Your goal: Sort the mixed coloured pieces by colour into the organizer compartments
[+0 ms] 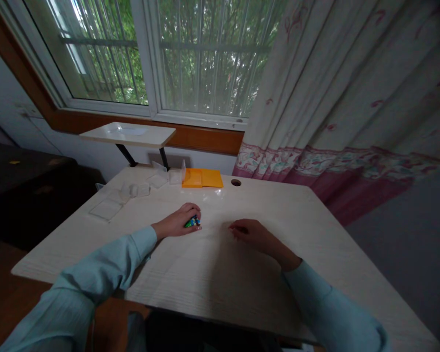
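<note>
My left hand point(178, 221) rests on the pale table with its fingers curled around a small colourful object point(192, 222). Green, blue and some dark and white patches show on that object between thumb and fingers; its kind is not clear, and the hand covers part of it. To the right, my right hand point(252, 234) is held at the table, apart from the left. Its fingertips are drawn together in a pinch, and anything between them is too small or hidden to make out.
Near the table's point(190, 274) back edge lies a flat orange-yellow item point(210, 178), beside clear plastic boxes point(157, 180). More clear plastic containers point(108, 208) lie at the left. A small raised shelf point(132, 134) stands at the back left, and a cable hole point(235, 182) is at the back.
</note>
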`<act>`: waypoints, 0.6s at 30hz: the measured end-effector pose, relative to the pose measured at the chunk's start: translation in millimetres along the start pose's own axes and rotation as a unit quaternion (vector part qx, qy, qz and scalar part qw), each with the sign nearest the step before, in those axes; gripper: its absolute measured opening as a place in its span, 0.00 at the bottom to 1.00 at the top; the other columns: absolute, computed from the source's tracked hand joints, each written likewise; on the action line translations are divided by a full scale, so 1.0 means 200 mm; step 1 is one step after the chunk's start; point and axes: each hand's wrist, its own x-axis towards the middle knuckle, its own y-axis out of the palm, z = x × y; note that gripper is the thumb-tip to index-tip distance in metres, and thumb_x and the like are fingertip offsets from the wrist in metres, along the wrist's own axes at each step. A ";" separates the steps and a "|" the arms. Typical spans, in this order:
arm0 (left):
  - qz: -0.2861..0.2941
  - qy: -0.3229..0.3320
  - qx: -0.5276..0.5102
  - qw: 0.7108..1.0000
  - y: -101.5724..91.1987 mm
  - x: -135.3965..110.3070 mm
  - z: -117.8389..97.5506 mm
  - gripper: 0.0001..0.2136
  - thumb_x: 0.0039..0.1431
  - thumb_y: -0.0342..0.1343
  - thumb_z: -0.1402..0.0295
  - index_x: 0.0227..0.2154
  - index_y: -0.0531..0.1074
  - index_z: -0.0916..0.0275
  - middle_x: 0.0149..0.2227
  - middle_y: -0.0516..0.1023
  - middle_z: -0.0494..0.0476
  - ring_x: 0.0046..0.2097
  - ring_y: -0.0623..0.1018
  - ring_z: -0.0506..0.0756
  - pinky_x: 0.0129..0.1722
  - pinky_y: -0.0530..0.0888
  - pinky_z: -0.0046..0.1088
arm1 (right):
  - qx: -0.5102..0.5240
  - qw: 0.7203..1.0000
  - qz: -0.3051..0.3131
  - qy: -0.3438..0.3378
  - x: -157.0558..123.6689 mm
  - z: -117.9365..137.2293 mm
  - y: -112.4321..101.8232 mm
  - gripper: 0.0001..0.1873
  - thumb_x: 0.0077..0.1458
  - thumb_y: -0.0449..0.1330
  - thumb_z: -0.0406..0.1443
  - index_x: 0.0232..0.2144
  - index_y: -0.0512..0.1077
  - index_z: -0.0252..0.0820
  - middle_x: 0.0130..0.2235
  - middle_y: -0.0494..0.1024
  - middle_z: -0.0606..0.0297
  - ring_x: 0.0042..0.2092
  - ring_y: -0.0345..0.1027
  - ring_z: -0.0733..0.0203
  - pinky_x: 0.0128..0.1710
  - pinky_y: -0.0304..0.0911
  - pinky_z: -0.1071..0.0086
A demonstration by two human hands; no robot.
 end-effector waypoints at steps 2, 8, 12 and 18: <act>0.008 0.008 -0.012 1.000 0.02 0.03 -0.02 0.12 0.62 0.54 0.57 0.41 0.69 0.60 0.48 0.69 0.62 0.53 0.68 0.58 0.55 0.68 0.38 | 0.021 0.999 -0.022 0.016 -0.01 -0.04 -0.01 0.15 0.58 0.54 0.42 0.34 0.77 0.41 0.30 0.79 0.63 0.31 0.71 0.61 0.33 0.64 0.69; 0.028 0.064 -0.044 0.997 0.16 0.20 -0.13 0.10 0.61 0.55 0.59 0.39 0.69 0.60 0.46 0.69 0.62 0.51 0.68 0.58 0.54 0.68 0.38 | 0.061 0.990 -0.106 0.073 0.00 -0.10 -0.02 0.16 0.58 0.55 0.44 0.32 0.76 0.40 0.27 0.77 0.65 0.29 0.70 0.61 0.32 0.63 0.69; 0.054 0.113 -0.058 0.990 0.25 0.31 -0.20 0.10 0.60 0.55 0.62 0.41 0.70 0.61 0.46 0.69 0.62 0.51 0.68 0.59 0.53 0.68 0.37 | 0.082 0.985 -0.130 0.081 0.01 -0.15 -0.02 0.14 0.56 0.56 0.43 0.32 0.76 0.40 0.27 0.76 0.65 0.28 0.69 0.63 0.30 0.62 0.70; 0.070 0.139 -0.043 0.987 0.27 0.36 -0.23 0.12 0.60 0.57 0.59 0.42 0.71 0.60 0.46 0.70 0.61 0.50 0.69 0.60 0.53 0.68 0.38 | 0.048 0.983 -0.171 0.042 0.02 -0.20 0.01 0.14 0.58 0.56 0.43 0.33 0.76 0.40 0.29 0.76 0.64 0.32 0.69 0.62 0.35 0.64 0.68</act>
